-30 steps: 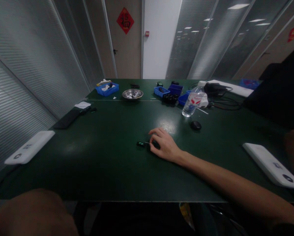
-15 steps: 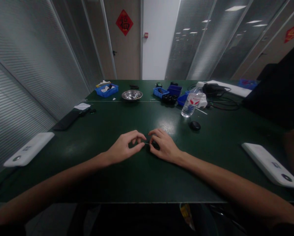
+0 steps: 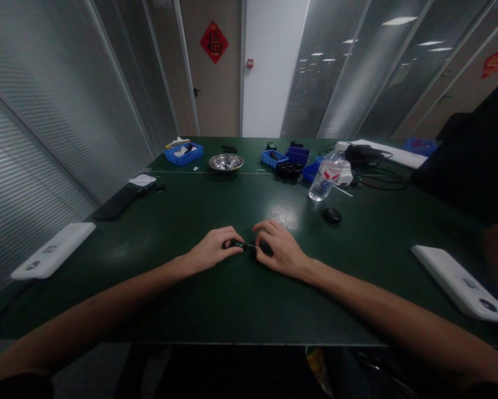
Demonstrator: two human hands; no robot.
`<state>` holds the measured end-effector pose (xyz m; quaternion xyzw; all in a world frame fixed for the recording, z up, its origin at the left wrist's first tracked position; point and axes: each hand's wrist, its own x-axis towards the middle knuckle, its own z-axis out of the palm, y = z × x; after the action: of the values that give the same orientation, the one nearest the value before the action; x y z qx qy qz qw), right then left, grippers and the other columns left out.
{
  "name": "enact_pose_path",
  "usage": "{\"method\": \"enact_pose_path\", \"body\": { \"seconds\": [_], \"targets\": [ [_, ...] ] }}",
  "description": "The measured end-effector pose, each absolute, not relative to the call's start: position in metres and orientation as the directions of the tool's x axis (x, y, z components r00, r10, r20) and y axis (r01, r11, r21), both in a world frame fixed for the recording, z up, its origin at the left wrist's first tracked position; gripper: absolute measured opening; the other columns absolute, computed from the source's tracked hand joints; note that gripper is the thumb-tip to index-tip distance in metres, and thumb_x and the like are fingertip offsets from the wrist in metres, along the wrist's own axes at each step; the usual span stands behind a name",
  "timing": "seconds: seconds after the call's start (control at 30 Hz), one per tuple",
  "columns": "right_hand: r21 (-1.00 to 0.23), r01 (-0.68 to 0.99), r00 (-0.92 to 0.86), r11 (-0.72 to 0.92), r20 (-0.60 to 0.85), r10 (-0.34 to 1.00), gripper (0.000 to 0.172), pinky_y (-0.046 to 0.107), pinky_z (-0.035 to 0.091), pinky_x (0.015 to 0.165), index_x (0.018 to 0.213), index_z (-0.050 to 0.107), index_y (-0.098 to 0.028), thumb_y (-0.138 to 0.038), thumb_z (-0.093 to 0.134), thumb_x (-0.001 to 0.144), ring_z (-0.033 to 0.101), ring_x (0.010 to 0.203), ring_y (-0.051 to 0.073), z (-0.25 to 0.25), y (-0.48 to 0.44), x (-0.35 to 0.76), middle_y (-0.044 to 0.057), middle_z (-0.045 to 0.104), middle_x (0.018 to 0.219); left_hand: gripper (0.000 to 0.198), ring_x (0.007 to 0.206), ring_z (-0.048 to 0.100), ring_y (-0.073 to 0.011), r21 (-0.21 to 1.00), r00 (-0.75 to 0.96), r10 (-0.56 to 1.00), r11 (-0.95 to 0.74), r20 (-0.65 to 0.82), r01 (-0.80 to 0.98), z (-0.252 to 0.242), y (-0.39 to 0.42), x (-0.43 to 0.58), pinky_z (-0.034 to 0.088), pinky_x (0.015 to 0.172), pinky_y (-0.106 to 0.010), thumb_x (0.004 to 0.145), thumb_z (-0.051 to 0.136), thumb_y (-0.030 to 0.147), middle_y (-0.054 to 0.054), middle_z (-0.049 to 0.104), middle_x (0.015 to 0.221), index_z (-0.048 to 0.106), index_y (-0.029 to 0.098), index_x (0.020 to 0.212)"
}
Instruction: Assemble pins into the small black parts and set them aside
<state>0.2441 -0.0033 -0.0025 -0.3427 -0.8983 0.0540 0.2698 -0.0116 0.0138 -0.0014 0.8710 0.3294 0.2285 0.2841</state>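
Here, the half-curled left hand point(image 3: 212, 247) pinches a dark device point(image 3: 237, 244).

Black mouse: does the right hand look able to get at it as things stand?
Probably yes: only the green table top shows between the right hand and the black mouse. That hand seems to pinch a thin shaft, though, which might hinder it.

The head camera looks forward and down across the nearby green table point(image 3: 216, 310) toward a door point(image 3: 219, 102).
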Motion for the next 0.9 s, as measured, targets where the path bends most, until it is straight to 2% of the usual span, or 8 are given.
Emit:
{"method": "enact_pose_path", "body": {
  "seconds": [0.4, 0.6, 0.8, 0.9],
  "targets": [
    [-0.267, 0.561, -0.650, 0.784, 0.445, 0.617, 0.008, 0.044, 0.048, 0.094, 0.092, 0.062, -0.020, -0.018, 0.065, 0.085, 0.054, 0.113, 0.027, 0.0011, -0.0065, 0.2420, 0.010, 0.061, 0.122, 0.023, 0.079, 0.056, -0.0142, 0.638, 0.714, 0.660, -0.659, 0.236, 0.399, -0.0023, 0.0120, -0.0147, 0.044, 0.073, -0.026, 0.097, 0.064, 0.033, -0.005, 0.063, 0.102, 0.070, 0.018, 0.114],
    [-0.264, 0.539, -0.661, 0.800, 0.456, 0.596, 0.008, 0.044, 0.048, 0.094, 0.092, 0.061, -0.020, -0.018, 0.065, 0.086, 0.055, 0.113, 0.026, 0.0016, -0.0076, 0.2406, 0.010, 0.061, 0.122, 0.025, 0.079, 0.058, -0.0142, 0.679, 0.723, 0.653, -0.638, 0.226, 0.364, -0.0030, 0.0117, -0.0164, 0.046, 0.073, -0.026, 0.097, 0.065, 0.033, -0.006, 0.064, 0.101, 0.070, 0.017, 0.116],
    [-0.209, 0.509, -0.704, 0.835, 0.457, 0.543, 0.008, 0.046, 0.048, 0.095, 0.094, 0.061, -0.020, -0.019, 0.063, 0.087, 0.055, 0.112, 0.028, -0.0004, -0.0084, 0.2390, 0.011, 0.062, 0.123, 0.026, 0.098, 0.063, -0.0190, 0.645, 0.754, 0.591, -0.702, 0.288, 0.303, -0.0041, 0.0093, -0.0178, 0.049, 0.086, -0.030, 0.098, 0.064, 0.031, -0.009, 0.065, 0.109, 0.073, 0.019, 0.118],
    [-0.229, 0.498, -0.700, 0.836, 0.464, 0.544, 0.007, 0.046, 0.049, 0.095, 0.095, 0.060, -0.020, -0.019, 0.062, 0.088, 0.056, 0.111, 0.027, 0.0014, -0.0094, 0.2395, 0.011, 0.061, 0.122, 0.027, 0.099, 0.064, -0.0191, 0.645, 0.752, 0.587, -0.705, 0.298, 0.295, -0.0028, 0.0076, -0.0172, 0.050, 0.087, -0.031, 0.098, 0.064, 0.031, -0.009, 0.066, 0.109, 0.073, 0.019, 0.120]
  ]
}}
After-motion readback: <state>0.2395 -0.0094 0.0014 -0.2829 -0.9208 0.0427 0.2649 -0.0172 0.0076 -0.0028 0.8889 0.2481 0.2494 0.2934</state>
